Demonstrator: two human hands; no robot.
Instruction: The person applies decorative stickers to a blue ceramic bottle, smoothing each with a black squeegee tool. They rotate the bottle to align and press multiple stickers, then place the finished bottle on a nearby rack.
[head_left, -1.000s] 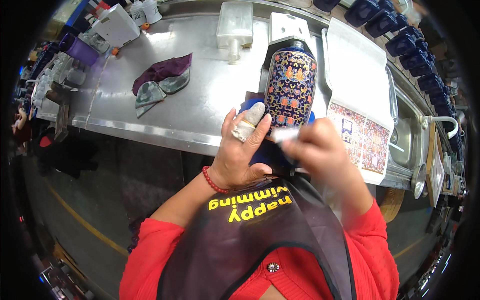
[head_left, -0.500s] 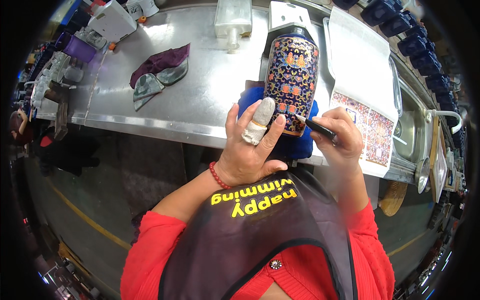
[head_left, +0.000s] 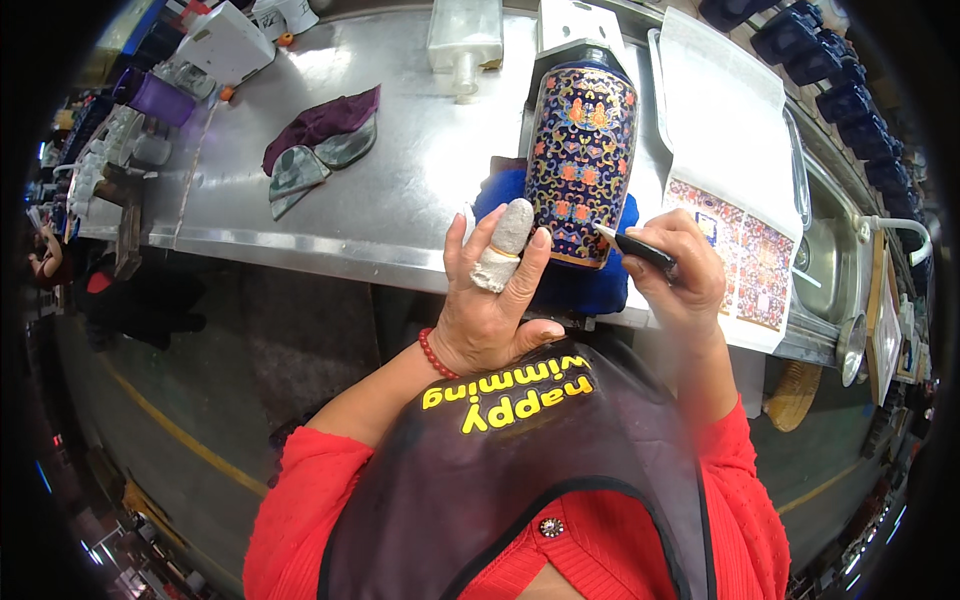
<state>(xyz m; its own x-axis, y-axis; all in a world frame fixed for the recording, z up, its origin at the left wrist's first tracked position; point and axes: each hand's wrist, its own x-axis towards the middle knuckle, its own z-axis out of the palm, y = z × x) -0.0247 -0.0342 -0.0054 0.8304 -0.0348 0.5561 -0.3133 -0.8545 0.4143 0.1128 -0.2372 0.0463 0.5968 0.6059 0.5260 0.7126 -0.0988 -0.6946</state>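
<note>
A dark blue bottle-shaped vase (head_left: 580, 150), patterned in gold, orange and white, lies on a blue cloth (head_left: 500, 192) at the bench edge, its neck pointing away from me. My left hand (head_left: 490, 290) is open at the vase's lower left. Its index fingertip is at the vase's side, and a grey cloth sleeve (head_left: 511, 226) covers the middle finger. In my right hand (head_left: 690, 270), a small black-handled knife (head_left: 645, 250) is pinched between thumb and fingers. The pale pointed tip is at the lower right of the vase; whether it touches cannot be told.
Patterned decal sheets (head_left: 735, 250) lie right of the vase, beside a sink (head_left: 825, 265). Purple and grey-green cloths (head_left: 325, 140) rest on the metal bench (head_left: 420, 130). A clear glass bottle (head_left: 465, 40) lies at the back. Several dark blue vessels (head_left: 850, 100) line the far right.
My left hand has shifted slightly left, its index finger lower beside the vase. The vase looks slightly turned. The knife tip has moved slightly up and right.
</note>
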